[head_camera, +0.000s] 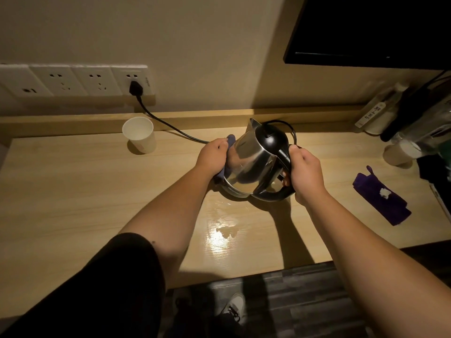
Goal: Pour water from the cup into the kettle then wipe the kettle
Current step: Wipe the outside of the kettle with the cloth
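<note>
Purple folded cloth lies right (white scrap on it); wall sockets behind.

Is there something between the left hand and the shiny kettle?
Yes. A blue cloth lies between the left hand and the kettle wall, pressed against the metal. The right hand grips the black handle directly.

A pale wood-grain bench runs along a beige wall in dim, warm light, its raised back ledge catching a brighter strip. A row of white wall sockets sits at left, a dark screen hangs at upper right. Grey plank floor shows below.
</note>
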Tool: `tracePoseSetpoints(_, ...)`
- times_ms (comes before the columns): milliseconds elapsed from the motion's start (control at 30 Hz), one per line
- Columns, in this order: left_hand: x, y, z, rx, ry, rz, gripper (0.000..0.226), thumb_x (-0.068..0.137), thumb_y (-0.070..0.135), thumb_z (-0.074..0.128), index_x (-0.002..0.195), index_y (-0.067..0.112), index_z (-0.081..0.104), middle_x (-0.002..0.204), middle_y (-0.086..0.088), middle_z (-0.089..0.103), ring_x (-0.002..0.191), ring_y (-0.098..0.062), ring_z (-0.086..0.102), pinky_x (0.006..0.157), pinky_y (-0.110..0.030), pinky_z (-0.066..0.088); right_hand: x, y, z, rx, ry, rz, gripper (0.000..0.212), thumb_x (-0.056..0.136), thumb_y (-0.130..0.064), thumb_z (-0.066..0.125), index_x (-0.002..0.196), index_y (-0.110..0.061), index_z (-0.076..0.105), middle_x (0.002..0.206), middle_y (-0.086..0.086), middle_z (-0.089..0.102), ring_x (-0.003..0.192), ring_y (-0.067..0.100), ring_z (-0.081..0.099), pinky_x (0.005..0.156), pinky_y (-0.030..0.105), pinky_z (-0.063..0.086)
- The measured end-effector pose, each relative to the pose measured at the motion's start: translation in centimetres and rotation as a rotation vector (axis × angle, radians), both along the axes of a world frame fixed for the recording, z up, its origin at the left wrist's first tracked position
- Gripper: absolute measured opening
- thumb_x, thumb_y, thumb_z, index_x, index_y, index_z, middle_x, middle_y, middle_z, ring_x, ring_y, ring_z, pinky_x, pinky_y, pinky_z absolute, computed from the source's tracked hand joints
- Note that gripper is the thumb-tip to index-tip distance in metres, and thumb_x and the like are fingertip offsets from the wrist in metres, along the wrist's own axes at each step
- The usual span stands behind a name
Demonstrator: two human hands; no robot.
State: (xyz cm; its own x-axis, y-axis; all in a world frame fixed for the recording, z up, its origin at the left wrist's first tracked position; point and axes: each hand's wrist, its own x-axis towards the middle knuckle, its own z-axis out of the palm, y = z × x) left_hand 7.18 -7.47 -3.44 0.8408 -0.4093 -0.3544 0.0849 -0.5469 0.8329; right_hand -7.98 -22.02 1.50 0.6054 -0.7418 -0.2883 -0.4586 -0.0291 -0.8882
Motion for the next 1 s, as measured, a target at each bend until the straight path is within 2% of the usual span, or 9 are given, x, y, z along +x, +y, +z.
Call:
tracePoseSetpoints(100,-0.6,0.4,-1.1,-0.059,-0.011,0.048,0.033,0.102,0.027,0.035,0.115,0.014,0.063,0.11,-0.012,0.065,0.101,-0.028,0.06,0.083,-0.031,0.044,0.0,0.0,-0.1,-0.021,-0.008,0.007,0.04,0.098,-0.044,0.046,0.091,-0.009,0.063,0.073,0.006,0.056,0.068,0.024,0.051,0.063,0.039,0.045)
tracePoseSetpoints(167,-1.2,0.9,-1.7,-0.109,-0.01,0.105,0.033,0.102,0.026,0.038,0.112,0.01,0.064,0.106,-0.012,0.067,0.1,-0.029,0.061,0.078,-0.029,0.045,0.0,0.1,-0.1,-0.032,-0.015,0.009,0.041,0.099,-0.043,0.045,0.09,-0.006,0.062,0.072,0.007,0.055,0.067,0.023,0.05,0.062,0.039,0.045)
tracePoseSetpoints(267,-2.2,0.8,-1.6,-0.055,0.056,0.167,0.038,0.103,0.036,0.03,0.096,0.011,0.058,0.083,-0.006,0.058,0.081,-0.022,0.056,0.061,-0.027,0.04,0.0,0.4,0.0,-0.036,-0.022,-0.017,0.045,0.099,-0.044,0.045,0.089,-0.003,0.061,0.072,0.007,0.054,0.067,0.024,0.049,0.062,0.04,0.044)
tracePoseSetpoints(333,-3.0,0.9,-1.8,-0.044,0.042,0.203,0.04,0.103,0.038,0.028,0.094,0.012,0.056,0.08,-0.003,0.055,0.077,-0.017,0.055,0.059,-0.025,0.038,0.0,0.8,0.0,-0.037,-0.019,-0.035,0.046,0.099,-0.044,0.045,0.089,-0.001,0.06,0.072,0.007,0.053,0.067,0.022,0.048,0.062,0.039,0.043)
tracePoseSetpoints(400,-3.8,1.5,-2.4,-0.044,-0.015,0.239,0.038,0.104,0.037,0.026,0.106,0.014,0.057,0.094,-0.002,0.058,0.089,-0.017,0.058,0.066,-0.024,0.041,0.2,1.3,0.2,-0.031,-0.031,-0.048,0.046,0.1,-0.042,0.045,0.089,0.0,0.06,0.071,0.007,0.052,0.066,0.022,0.047,0.062,0.039,0.043)
tracePoseSetpoints(467,-4.9,2.1,-3.4,-0.032,-0.082,0.267,0.036,0.104,0.032,0.026,0.121,0.018,0.055,0.118,-0.002,0.054,0.104,-0.017,0.056,0.082,-0.026,0.041,0.5,1.8,0.4,-0.031,-0.045,-0.053,0.045,0.1,-0.042,0.045,0.087,0.0,0.059,0.07,0.007,0.051,0.064,0.021,0.048,0.062,0.039,0.043)
tracePoseSetpoints(533,-6.2,2.4,-4.0,-0.039,-0.101,0.327,0.034,0.104,0.03,0.03,0.128,0.019,0.052,0.127,0.0,0.049,0.108,-0.015,0.052,0.087,-0.027,0.039,0.6,2.3,0.5,-0.033,-0.055,-0.055,0.042,0.1,-0.041,0.045,0.081,-0.006,0.059,0.068,0.006,0.051,0.064,0.02,0.048,0.062,0.039,0.044)
tracePoseSetpoints(800,-10.2,2.8,-4.4,-0.069,-0.194,0.369,0.03,0.103,0.023,0.04,0.126,0.013,0.055,0.132,-0.001,0.046,0.114,-0.018,0.051,0.092,-0.024,0.038,1.0,3.7,0.6,-0.039,-0.082,-0.108,0.037,0.101,-0.038,0.046,0.075,-0.014,0.055,0.064,0.002,0.049,0.062,0.015,0.047,0.062,0.034,0.042)
tracePoseSetpoints(1000,-13.6,2.3,-4.9,-0.065,-0.197,0.315,0.031,0.101,0.024,0.044,0.128,0.014,0.056,0.131,0.002,0.046,0.114,-0.013,0.05,0.094,-0.021,0.04,1.6,4.1,0.4,-0.065,-0.065,-0.139,0.039,0.1,-0.041,0.046,0.085,-0.008,0.06,0.074,0.006,0.058,0.071,0.018,0.054,0.069,0.036,0.046)
